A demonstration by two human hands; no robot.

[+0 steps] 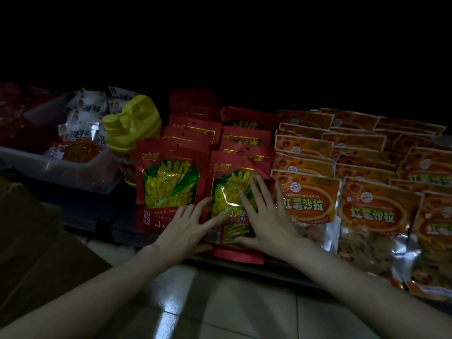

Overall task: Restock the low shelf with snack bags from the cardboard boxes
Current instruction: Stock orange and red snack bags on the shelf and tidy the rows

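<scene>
Two bare forearms are reaching in from the bottom edge over a glossy tiled floor [244, 309], which is reflecting light between them. Both hands are lying flat on the front red snack bag [230, 192], the one printed with yellow sticks and green leaves. On the bag's lower left side, the left hand [186, 226] is resting with its fingers [204, 204] straight and spread wide, gripping nothing. Over on the bag's right side, the right hand [264, 216] is pressing with its fingers [247, 204] also straight and fanned apart, the tips reaching up across the shiny picture panel. This bag is sitting at the front of the low shelf [281, 265], its bottom edge hanging slightly over the shelf's front lip. Just beside it on the left, a second red bag [168, 182] of the same kind is standing, and more red bags [193, 123] are overlapping in two rows behind them. Orange snack bags [308, 204] with white lettering are filling the shelf to the right in several overlapping rows, the nearest touching the right hand's side. Behind the red bags on the left, a yellow plastic jug [132, 126] is standing. Further left, a clear plastic bin [80, 172] is holding small white-and-red packets [80, 118]. A brown cardboard box [36, 236] is sitting on the floor at the far left, dimly lit.
</scene>
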